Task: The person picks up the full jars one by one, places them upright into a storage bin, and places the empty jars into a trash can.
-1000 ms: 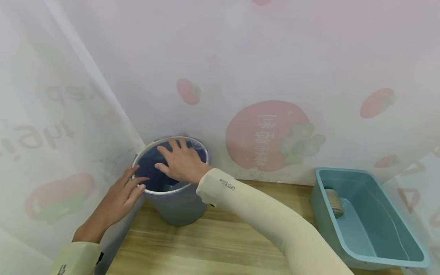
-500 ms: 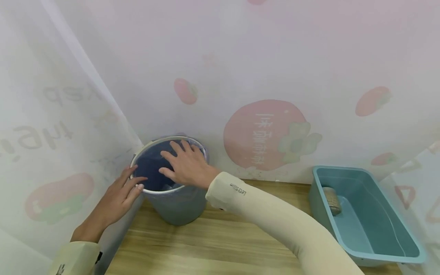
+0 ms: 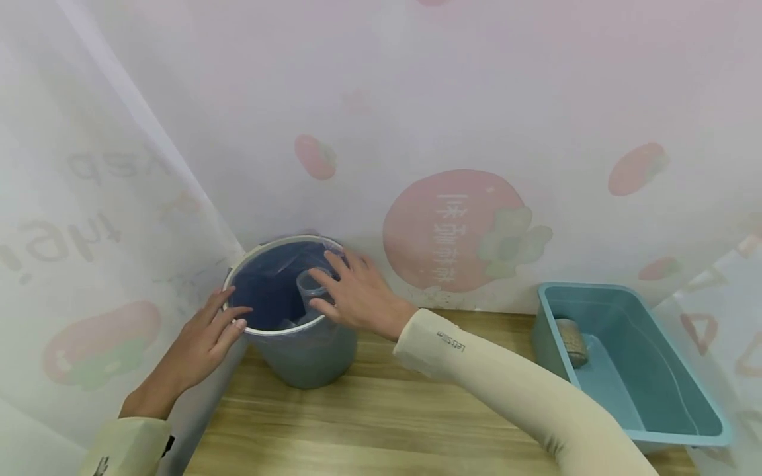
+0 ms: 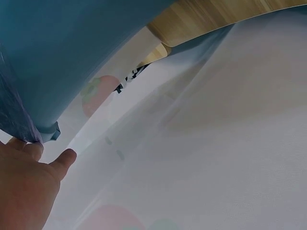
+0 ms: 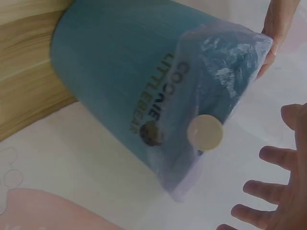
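Observation:
A blue-grey trash can [image 3: 306,360] with a white rim stands in the corner, lined with a thin bluish plastic bag [image 5: 225,72]. My left hand [image 3: 199,350] rests at the can's left rim, fingers fairly straight, fingertips over the edge. In the left wrist view its thumb stands apart from the can. My right hand [image 3: 363,291] hovers at the right rim with spread fingers and holds nothing. Beside its fingertips, inside the can, a clear round-mouthed cup [image 3: 309,284] shows, partly covered by the fingers. The right wrist view shows the spread fingers [image 5: 266,191] apart from the can.
A teal rectangular basin [image 3: 631,370] stands at the right with a beige cylindrical thing [image 3: 571,344] lying in it. Below is a wooden tabletop [image 3: 381,430]. Strawberry-printed sheeting [image 3: 464,119] rises behind and at the left. A round cream disc [image 5: 205,132] sits near the can's rim.
My right hand has moved to the right, from over the can's opening to its right rim. The clear cup has come into view inside. My left hand stays at the rim.

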A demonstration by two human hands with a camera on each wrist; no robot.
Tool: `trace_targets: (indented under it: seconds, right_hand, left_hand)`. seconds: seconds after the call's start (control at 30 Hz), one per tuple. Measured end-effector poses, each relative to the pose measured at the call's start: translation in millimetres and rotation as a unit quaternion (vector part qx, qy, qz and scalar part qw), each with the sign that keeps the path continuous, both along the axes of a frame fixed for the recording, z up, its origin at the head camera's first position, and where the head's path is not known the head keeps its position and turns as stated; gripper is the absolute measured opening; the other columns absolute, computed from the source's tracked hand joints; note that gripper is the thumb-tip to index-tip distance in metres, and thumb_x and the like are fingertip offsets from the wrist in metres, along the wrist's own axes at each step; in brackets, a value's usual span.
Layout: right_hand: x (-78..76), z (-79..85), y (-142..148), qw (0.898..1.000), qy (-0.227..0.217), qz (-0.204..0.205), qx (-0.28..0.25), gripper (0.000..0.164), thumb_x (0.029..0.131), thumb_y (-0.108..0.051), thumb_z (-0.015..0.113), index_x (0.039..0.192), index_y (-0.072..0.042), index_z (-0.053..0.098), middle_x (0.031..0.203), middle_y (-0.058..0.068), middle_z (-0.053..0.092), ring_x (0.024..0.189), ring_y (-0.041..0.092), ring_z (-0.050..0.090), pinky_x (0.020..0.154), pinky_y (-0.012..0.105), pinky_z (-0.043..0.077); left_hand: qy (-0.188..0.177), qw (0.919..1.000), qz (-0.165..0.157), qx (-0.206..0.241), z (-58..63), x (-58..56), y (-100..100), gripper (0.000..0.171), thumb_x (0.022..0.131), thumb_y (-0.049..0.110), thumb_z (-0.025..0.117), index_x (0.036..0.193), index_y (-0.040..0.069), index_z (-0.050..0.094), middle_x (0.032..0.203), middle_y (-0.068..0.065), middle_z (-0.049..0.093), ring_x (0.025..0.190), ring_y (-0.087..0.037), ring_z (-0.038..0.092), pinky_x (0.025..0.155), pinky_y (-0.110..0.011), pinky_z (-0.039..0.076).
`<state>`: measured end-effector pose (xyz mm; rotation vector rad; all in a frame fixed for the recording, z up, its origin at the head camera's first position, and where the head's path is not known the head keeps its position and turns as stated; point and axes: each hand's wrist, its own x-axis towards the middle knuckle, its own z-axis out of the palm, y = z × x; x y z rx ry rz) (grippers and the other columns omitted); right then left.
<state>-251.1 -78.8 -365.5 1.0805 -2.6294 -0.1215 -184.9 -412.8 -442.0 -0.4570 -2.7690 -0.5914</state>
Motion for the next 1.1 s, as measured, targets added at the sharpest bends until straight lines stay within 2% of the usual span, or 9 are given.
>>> trace_targets:
  seconds: [0.07, 0.27, 0.43, 0.57, 0.8, 0.9, 1.1]
  right_hand:
    - [1.1, -3.5, 7.3, 1.000, 0.009, 0.001, -0.006, 0.063, 0.102, -0.065, 0.028, 0.155, -0.033, 0.035, 0.162, 0.009, 0.029, 0.146, 0.035, 0.034, 0.112, 0.052, 0.039]
    - [5.0, -16.1, 31.5, 0.999, -0.005, -0.011, -0.039, 0.061, 0.102, -0.064, 0.034, 0.154, -0.033, 0.039, 0.161, 0.008, 0.032, 0.146, 0.036, 0.034, 0.112, 0.056, 0.038]
    - [7.6, -30.4, 52.4, 0.998, -0.005, -0.024, -0.050, 0.062, 0.101, -0.065, 0.033, 0.154, -0.033, 0.039, 0.159, 0.007, 0.035, 0.144, 0.037, 0.037, 0.111, 0.057, 0.038]
    - [8.0, -40.6, 70.2, 0.998, 0.004, -0.029, -0.061, 0.060, 0.101, -0.065, 0.033, 0.151, -0.033, 0.042, 0.158, 0.008, 0.036, 0.143, 0.038, 0.039, 0.110, 0.057, 0.038]
    - [11.5, -51.4, 99.2, 0.997, 0.002, -0.048, -0.063, 0.060, 0.102, -0.064, 0.032, 0.152, -0.032, 0.040, 0.159, 0.009, 0.033, 0.143, 0.038, 0.037, 0.108, 0.058, 0.040]
    - [13.2, -55.3, 108.8, 0.996, -0.002, -0.055, -0.065, 0.061, 0.102, -0.064, 0.032, 0.153, -0.032, 0.040, 0.160, 0.008, 0.032, 0.144, 0.038, 0.036, 0.108, 0.058, 0.040]
    - [17.1, -63.4, 130.0, 0.993, -0.017, -0.072, -0.091, 0.059, 0.101, -0.062, 0.040, 0.152, -0.031, 0.043, 0.160, 0.006, 0.032, 0.145, 0.039, 0.034, 0.109, 0.059, 0.038]
  left_hand:
    - [-0.001, 1.0000, 0.000, -0.003, -0.7, -0.7, -0.6, 0.034, 0.107, 0.034, 0.047, 0.134, 0.020, 0.061, 0.164, -0.013, 0.024, 0.153, -0.041, 0.011, 0.109, -0.075, 0.020]
    - [-0.008, 0.9999, 0.002, -0.007, 1.2, -1.1, -2.2, 0.036, 0.107, 0.035, 0.045, 0.134, 0.018, 0.060, 0.165, -0.014, 0.022, 0.154, -0.038, 0.008, 0.111, -0.075, 0.017]
    - [-0.011, 0.9999, -0.001, -0.001, 5.6, 0.5, -1.3, 0.035, 0.107, 0.033, 0.046, 0.134, 0.017, 0.061, 0.164, -0.016, 0.023, 0.154, -0.040, 0.008, 0.113, -0.073, 0.014]
    - [-0.011, 0.9999, -0.003, -0.003, 3.9, -0.9, -1.9, 0.035, 0.107, 0.034, 0.046, 0.135, 0.019, 0.060, 0.164, -0.017, 0.023, 0.154, -0.039, 0.008, 0.115, -0.072, 0.012]
    - [-0.008, 0.9999, -0.008, -0.010, 2.4, -1.4, -2.9, 0.040, 0.106, 0.033, 0.048, 0.144, 0.021, 0.054, 0.166, -0.015, 0.016, 0.155, -0.034, 0.000, 0.116, -0.071, 0.002]
    - [-0.006, 0.9997, -0.008, -0.022, 5.6, -0.5, 2.0, 0.042, 0.106, 0.035, 0.048, 0.146, 0.021, 0.052, 0.167, -0.013, 0.014, 0.155, -0.035, -0.003, 0.115, -0.072, 0.001]
    - [-0.001, 0.9987, -0.011, -0.049, 16.9, 1.1, 18.5, 0.044, 0.106, 0.038, 0.048, 0.148, 0.024, 0.049, 0.168, -0.009, 0.013, 0.155, -0.036, -0.005, 0.115, -0.073, 0.001]
